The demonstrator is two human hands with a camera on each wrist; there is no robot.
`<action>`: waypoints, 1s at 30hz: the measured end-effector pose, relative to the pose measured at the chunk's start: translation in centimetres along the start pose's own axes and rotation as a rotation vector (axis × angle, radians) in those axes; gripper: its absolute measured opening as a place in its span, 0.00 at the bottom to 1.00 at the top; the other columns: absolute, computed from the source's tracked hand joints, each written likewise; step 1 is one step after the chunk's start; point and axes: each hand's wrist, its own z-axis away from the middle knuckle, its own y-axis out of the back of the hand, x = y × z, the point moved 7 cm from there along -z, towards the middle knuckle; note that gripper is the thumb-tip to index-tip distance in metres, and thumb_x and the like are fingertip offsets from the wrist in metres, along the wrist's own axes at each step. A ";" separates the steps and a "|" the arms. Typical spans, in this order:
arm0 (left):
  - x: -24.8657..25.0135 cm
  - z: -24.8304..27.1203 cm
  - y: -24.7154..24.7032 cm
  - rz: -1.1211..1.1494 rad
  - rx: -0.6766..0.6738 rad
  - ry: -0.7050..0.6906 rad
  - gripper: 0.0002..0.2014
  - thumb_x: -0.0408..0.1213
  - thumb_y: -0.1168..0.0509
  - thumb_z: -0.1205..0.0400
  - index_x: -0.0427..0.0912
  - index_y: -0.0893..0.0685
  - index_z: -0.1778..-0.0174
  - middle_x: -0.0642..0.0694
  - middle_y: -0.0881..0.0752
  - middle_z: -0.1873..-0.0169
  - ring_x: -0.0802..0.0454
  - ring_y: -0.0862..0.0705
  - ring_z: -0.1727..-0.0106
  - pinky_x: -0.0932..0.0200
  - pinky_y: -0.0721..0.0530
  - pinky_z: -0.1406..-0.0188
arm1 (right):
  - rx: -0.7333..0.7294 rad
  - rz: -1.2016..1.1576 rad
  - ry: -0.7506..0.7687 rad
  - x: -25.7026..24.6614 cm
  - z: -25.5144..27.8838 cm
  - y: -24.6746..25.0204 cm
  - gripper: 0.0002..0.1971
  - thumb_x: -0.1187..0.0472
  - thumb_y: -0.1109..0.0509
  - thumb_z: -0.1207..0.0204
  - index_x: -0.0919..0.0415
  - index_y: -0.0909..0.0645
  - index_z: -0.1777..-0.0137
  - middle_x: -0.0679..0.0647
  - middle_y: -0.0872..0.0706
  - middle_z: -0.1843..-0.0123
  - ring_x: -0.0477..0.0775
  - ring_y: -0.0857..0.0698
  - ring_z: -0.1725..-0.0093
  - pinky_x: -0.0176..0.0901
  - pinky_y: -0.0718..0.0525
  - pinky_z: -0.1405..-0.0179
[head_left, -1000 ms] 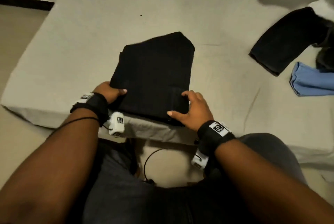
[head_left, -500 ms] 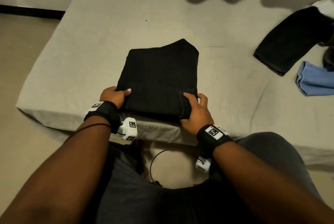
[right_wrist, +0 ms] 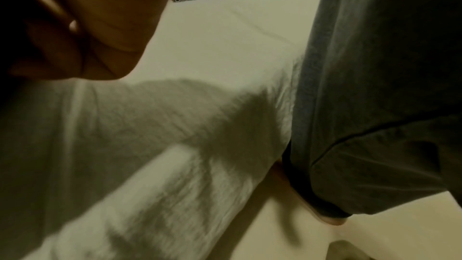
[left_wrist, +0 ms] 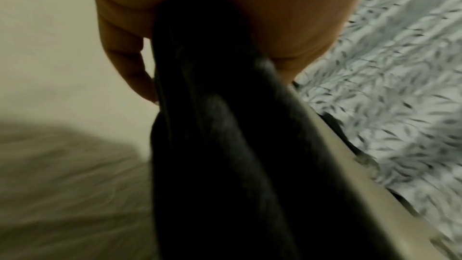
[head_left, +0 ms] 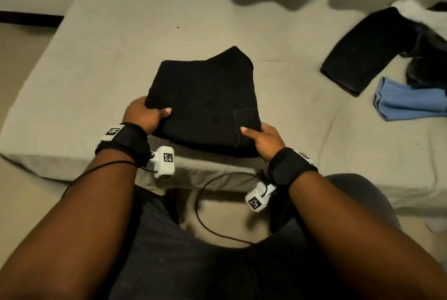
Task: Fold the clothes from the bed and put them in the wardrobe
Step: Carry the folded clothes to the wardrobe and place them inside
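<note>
A folded black garment (head_left: 205,96) is held over the near edge of the beige bed (head_left: 96,57). My left hand (head_left: 145,115) grips its left edge, thumb on top and fingers underneath. My right hand (head_left: 262,138) grips its near right corner the same way. In the left wrist view the black garment (left_wrist: 225,145) runs between thumb and fingers (left_wrist: 130,62). The right wrist view shows only the heel of the right hand (right_wrist: 87,27) above the sheet.
A dark grey garment (head_left: 367,48), a blue cloth (head_left: 408,102) and a white piece (head_left: 420,13) lie at the bed's right side. My dark-trousered legs (head_left: 193,263) stand against the bed's near edge. A patterned fabric (left_wrist: 400,86) shows in the left wrist view.
Both hands went from resting on the garment's near edge to gripping its sides, and the near end of the garment has come up off the bed.
</note>
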 end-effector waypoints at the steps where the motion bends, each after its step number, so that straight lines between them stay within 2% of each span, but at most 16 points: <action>1: 2.1 0.5 -0.2 -0.031 0.027 -0.121 0.20 0.41 0.21 0.24 0.42 0.11 0.37 0.48 0.11 0.48 0.48 0.14 0.46 0.55 0.19 0.44 | 0.018 -0.035 0.030 -0.6 0.9 0.6 0.10 0.66 0.25 0.20 0.58 0.13 0.40 0.56 0.08 0.42 0.55 0.09 0.42 0.53 0.14 0.33; 3: 5.9 1.0 -1.0 -0.134 0.079 -0.351 0.17 0.42 0.22 0.22 0.44 0.11 0.39 0.44 0.09 0.47 0.45 0.12 0.47 0.55 0.19 0.47 | 0.094 -0.104 0.065 -0.8 3.2 1.7 0.11 0.67 0.26 0.19 0.56 0.14 0.40 0.55 0.08 0.42 0.52 0.09 0.43 0.48 0.12 0.37; 5: 9.3 0.5 -2.0 -0.205 0.140 -0.548 0.20 0.47 0.25 0.23 0.46 0.13 0.36 0.42 0.09 0.44 0.40 0.12 0.43 0.53 0.18 0.45 | 0.115 -0.130 0.051 0.3 5.6 1.5 0.15 0.62 0.25 0.19 0.56 0.17 0.33 0.56 0.09 0.37 0.56 0.10 0.39 0.47 0.11 0.45; 7: 11.7 -0.4 -3.5 -0.260 0.207 -0.643 0.30 0.52 0.30 0.23 0.51 0.21 0.23 0.44 0.15 0.32 0.38 0.18 0.31 0.48 0.22 0.31 | -0.043 -0.072 -0.167 2.9 7.9 -0.7 0.23 0.53 0.28 0.16 0.54 0.27 0.23 0.54 0.15 0.29 0.59 0.11 0.39 0.43 0.12 0.57; 9: 11.7 -1.2 -5.4 -0.334 0.212 -0.528 0.39 0.52 0.29 0.22 0.57 0.37 0.15 0.46 0.27 0.20 0.35 0.32 0.19 0.39 0.30 0.23 | -0.254 0.064 -0.457 5.4 10.3 -2.7 0.31 0.46 0.32 0.14 0.50 0.39 0.15 0.51 0.21 0.26 0.59 0.13 0.40 0.45 0.13 0.54; 10: 11.0 -1.4 -6.6 -0.393 0.172 -0.458 0.42 0.52 0.27 0.22 0.58 0.40 0.14 0.46 0.31 0.18 0.34 0.35 0.18 0.36 0.30 0.22 | -0.323 0.178 -0.496 5.8 10.8 -3.0 0.31 0.45 0.33 0.14 0.51 0.37 0.15 0.53 0.21 0.28 0.58 0.14 0.41 0.46 0.14 0.53; 13: 9.0 0.0 -10.1 -0.481 -0.071 -0.340 0.41 0.58 0.24 0.25 0.54 0.30 0.17 0.43 0.26 0.20 0.37 0.30 0.19 0.39 0.28 0.22 | -0.343 0.512 -0.225 3.5 8.6 -0.5 0.26 0.46 0.30 0.16 0.61 0.22 0.24 0.52 0.13 0.44 0.51 0.16 0.48 0.46 0.17 0.50; 15: 7.9 1.9 -10.9 -0.407 -0.250 -0.273 0.37 0.57 0.22 0.24 0.52 0.25 0.19 0.44 0.22 0.22 0.41 0.24 0.22 0.48 0.27 0.24 | -0.268 0.624 -0.070 0.6 6.9 2.9 0.27 0.44 0.27 0.19 0.58 0.20 0.25 0.48 0.10 0.49 0.47 0.13 0.50 0.38 0.17 0.46; 17: 6.5 3.4 -11.0 -0.443 -0.320 -0.240 0.36 0.57 0.22 0.24 0.54 0.24 0.20 0.45 0.20 0.24 0.42 0.20 0.25 0.50 0.24 0.27 | -0.117 0.648 0.053 -2.7 5.6 7.2 0.28 0.43 0.24 0.22 0.54 0.20 0.25 0.52 0.08 0.50 0.50 0.10 0.48 0.44 0.15 0.39; 20: 3.4 5.6 -10.9 -0.424 -0.348 -0.152 0.36 0.60 0.22 0.27 0.56 0.24 0.24 0.46 0.12 0.36 0.46 0.13 0.39 0.51 0.17 0.36 | 0.169 0.614 0.069 -5.9 4.5 15.0 0.28 0.44 0.23 0.22 0.55 0.21 0.26 0.54 0.10 0.47 0.49 0.12 0.50 0.38 0.17 0.49; 22: 1.5 7.0 -11.3 -0.320 -0.350 -0.052 0.39 0.60 0.21 0.28 0.55 0.28 0.24 0.50 0.10 0.46 0.47 0.11 0.46 0.49 0.15 0.40 | 0.255 0.727 -0.024 -5.6 4.0 18.8 0.34 0.42 0.23 0.23 0.56 0.25 0.22 0.56 0.13 0.36 0.54 0.13 0.41 0.41 0.18 0.44; 24: 0.1 8.1 -11.5 -0.247 -0.290 0.030 0.38 0.59 0.20 0.28 0.50 0.27 0.26 0.51 0.13 0.50 0.45 0.13 0.46 0.50 0.16 0.43 | 0.232 0.821 -0.162 -3.0 3.4 20.6 0.34 0.42 0.22 0.25 0.59 0.23 0.23 0.59 0.14 0.32 0.62 0.16 0.32 0.48 0.20 0.35; 26: -1.3 8.8 -11.8 -0.178 -0.259 0.097 0.30 0.59 0.20 0.28 0.46 0.20 0.39 0.48 0.12 0.51 0.46 0.13 0.49 0.52 0.17 0.48 | 0.197 0.757 -0.240 -0.2 3.0 21.1 0.20 0.44 0.20 0.26 0.60 0.13 0.44 0.58 0.10 0.47 0.65 0.12 0.39 0.48 0.17 0.44; 27: -2.0 8.9 -12.1 -0.114 -0.265 0.120 0.28 0.60 0.19 0.30 0.45 0.18 0.45 0.46 0.11 0.50 0.45 0.12 0.49 0.52 0.16 0.48 | 0.184 0.719 -0.238 0.5 2.9 20.9 0.16 0.46 0.19 0.26 0.59 0.13 0.53 0.56 0.10 0.54 0.64 0.11 0.44 0.48 0.17 0.48; 28: -2.5 9.2 -12.3 -0.048 -0.265 0.132 0.27 0.59 0.19 0.30 0.44 0.17 0.47 0.44 0.10 0.51 0.44 0.11 0.49 0.51 0.14 0.48 | 0.173 0.710 -0.228 0.9 2.8 20.7 0.15 0.48 0.19 0.27 0.59 0.14 0.54 0.55 0.10 0.55 0.62 0.11 0.46 0.47 0.18 0.49; 30: -2.5 9.4 -12.3 -0.027 -0.234 0.097 0.21 0.53 0.21 0.25 0.42 0.16 0.47 0.44 0.11 0.54 0.42 0.11 0.49 0.54 0.17 0.51 | 0.119 0.728 -0.208 1.2 3.0 19.8 0.17 0.55 0.18 0.27 0.59 0.15 0.41 0.54 0.11 0.47 0.58 0.13 0.45 0.46 0.18 0.43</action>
